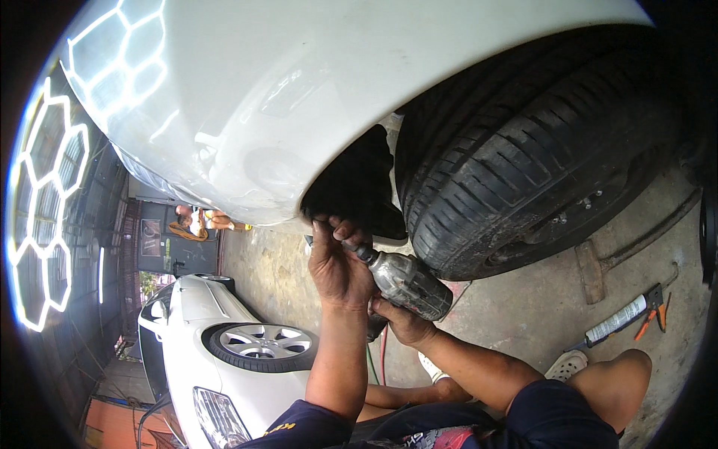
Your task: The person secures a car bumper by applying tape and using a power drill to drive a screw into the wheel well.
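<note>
A scuffed grey and black impact wrench (411, 286) is in my right hand (404, 322), which is wrapped round its grip. Its narrow nose points up and left, toward the lower edge of a white car bumper (269, 150). My left hand (340, 262) is beside that nose, palm showing, with its fingers curled up at the bumper's edge. What those fingers pinch, if anything, is hidden. Right of the tool is a black tyre (508, 172) in the wheel arch. A dark liner (355, 183) fills the gap between bumper and tyre.
On the concrete floor at right lie a long-handled hammer (591, 271) and a caulking gun (617, 322) with a white cartridge. A red hose (384, 346) runs below the wrench. A second white car (206, 307) stands at left. Another person (202, 221) is far back.
</note>
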A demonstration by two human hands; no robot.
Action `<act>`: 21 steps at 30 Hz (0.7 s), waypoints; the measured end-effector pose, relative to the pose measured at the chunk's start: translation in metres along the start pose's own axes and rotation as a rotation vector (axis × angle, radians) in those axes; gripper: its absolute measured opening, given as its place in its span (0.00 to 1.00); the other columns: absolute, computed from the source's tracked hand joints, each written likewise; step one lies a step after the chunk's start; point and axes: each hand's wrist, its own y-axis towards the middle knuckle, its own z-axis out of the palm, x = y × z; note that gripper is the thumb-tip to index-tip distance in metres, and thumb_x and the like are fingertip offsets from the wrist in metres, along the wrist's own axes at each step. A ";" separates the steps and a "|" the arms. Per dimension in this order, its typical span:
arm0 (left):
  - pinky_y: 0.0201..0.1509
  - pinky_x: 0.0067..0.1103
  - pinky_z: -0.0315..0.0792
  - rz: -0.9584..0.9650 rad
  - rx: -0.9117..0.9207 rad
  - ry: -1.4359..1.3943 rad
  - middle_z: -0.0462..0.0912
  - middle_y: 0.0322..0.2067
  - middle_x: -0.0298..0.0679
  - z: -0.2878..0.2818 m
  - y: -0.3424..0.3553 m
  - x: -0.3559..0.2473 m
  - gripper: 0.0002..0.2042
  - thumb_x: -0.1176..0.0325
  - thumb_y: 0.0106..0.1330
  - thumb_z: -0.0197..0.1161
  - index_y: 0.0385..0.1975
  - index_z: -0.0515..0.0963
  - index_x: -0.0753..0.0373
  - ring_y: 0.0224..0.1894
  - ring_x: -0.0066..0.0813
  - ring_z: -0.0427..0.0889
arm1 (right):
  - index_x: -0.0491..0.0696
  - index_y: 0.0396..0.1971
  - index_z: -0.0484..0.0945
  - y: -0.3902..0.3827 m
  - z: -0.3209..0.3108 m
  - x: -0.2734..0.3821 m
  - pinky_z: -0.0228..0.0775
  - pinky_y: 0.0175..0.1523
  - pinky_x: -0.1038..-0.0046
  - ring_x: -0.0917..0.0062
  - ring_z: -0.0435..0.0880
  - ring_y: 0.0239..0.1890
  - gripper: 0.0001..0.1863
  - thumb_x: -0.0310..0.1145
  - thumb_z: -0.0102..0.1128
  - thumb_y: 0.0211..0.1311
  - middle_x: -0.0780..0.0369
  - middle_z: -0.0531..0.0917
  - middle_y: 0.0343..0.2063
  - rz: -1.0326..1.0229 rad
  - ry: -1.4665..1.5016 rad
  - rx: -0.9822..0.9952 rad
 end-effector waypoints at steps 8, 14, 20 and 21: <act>0.45 0.23 0.73 -0.001 0.018 -0.016 0.84 0.41 0.39 -0.001 0.001 0.000 0.11 0.64 0.81 0.54 0.51 0.79 0.63 0.39 0.25 0.77 | 0.46 0.51 0.77 0.000 -0.004 -0.002 0.73 0.52 0.69 0.77 0.80 0.43 0.15 0.30 0.65 0.65 0.63 0.82 0.40 0.017 -0.008 0.027; 0.44 0.23 0.73 0.023 0.017 0.024 0.84 0.41 0.40 -0.001 0.002 0.002 0.10 0.65 0.80 0.55 0.52 0.79 0.63 0.38 0.25 0.77 | 0.47 0.51 0.76 0.000 -0.004 -0.014 0.75 0.49 0.71 0.80 0.80 0.41 0.14 0.26 0.63 0.66 0.64 0.81 0.38 0.040 0.130 0.046; 0.46 0.22 0.72 -0.009 0.051 0.028 0.84 0.42 0.37 -0.004 0.002 -0.001 0.12 0.62 0.81 0.54 0.51 0.82 0.60 0.39 0.25 0.75 | 0.48 0.42 0.77 0.001 -0.001 -0.002 0.71 0.48 0.73 0.81 0.77 0.40 0.06 0.30 0.62 0.68 0.66 0.80 0.35 0.053 0.068 0.033; 0.46 0.22 0.72 -0.008 0.053 0.035 0.84 0.42 0.36 -0.005 0.002 -0.001 0.12 0.62 0.81 0.54 0.50 0.82 0.60 0.39 0.25 0.75 | 0.48 0.42 0.77 0.001 -0.001 -0.002 0.71 0.48 0.73 0.81 0.77 0.40 0.07 0.30 0.62 0.68 0.67 0.80 0.36 0.051 0.058 0.033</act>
